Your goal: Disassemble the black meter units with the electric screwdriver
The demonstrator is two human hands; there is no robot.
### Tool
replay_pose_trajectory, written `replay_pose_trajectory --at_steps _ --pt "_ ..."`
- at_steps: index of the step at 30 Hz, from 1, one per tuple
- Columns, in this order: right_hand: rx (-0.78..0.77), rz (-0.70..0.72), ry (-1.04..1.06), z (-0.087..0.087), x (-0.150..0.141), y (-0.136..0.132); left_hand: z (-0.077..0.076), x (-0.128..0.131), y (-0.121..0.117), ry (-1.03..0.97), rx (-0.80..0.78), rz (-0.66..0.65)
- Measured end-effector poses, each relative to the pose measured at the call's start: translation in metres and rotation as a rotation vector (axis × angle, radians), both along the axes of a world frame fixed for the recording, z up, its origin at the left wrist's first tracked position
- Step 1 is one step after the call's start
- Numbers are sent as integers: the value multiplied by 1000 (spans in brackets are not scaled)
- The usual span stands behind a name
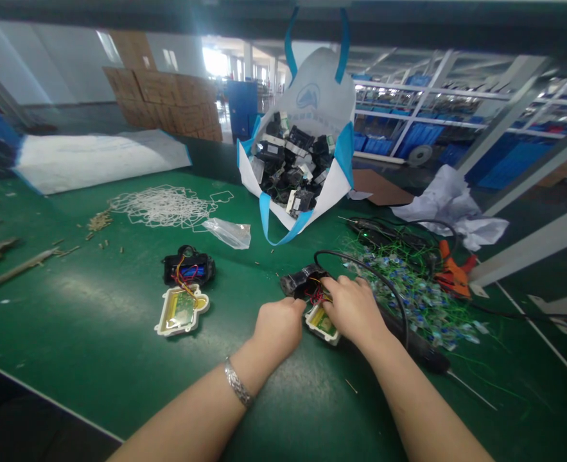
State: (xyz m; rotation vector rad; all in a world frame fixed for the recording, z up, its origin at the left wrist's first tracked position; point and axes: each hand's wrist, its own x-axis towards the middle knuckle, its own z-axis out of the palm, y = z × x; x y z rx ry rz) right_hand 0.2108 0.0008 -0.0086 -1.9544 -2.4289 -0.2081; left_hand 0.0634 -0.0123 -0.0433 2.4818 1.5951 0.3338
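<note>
An opened electronic device [322, 324] lies on the green table, its white-framed circuit board toward me and its black housing [296, 280] behind, with thin red wires between the halves. My left hand [279, 327] is closed at the device's left side; what its fingers pinch is hidden. My right hand [353, 305] curls over the right side, fingers on the device near the wires. To the left lies a second opened device: a black housing [189, 266] wired to a white-framed board [181, 312].
A white bag [287, 221] full of black devices stands behind. White rubber rings [162, 206] and a clear plastic bag [229, 232] lie at back left. On the right are cut green wires [420, 295], an orange clamp [451, 273] and a black-handled tool [422, 350] with a metal tip.
</note>
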Motion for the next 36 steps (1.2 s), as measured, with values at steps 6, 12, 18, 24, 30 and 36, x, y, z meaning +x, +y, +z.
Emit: replay_pose_trajectory --at_steps 6,12,18,24,30,36 --pt "-40 15 30 1 1 0 1 -1 1 36 -57 18" --pt "-37 8 32 -1 2 0 7 -3 0 3 -90 -12" --pt "-80 26 118 0 5 4 7 -3 0 -22 -63 -11" --pt "-164 8 390 -3 7 5 4 -5 1 -85 -54 21" --pt "-282 5 727 -14 4 4 7 -6 3 -97 -97 47" --pt "-388 -29 849 -14 3 3 7 -13 5 -280 -232 34"
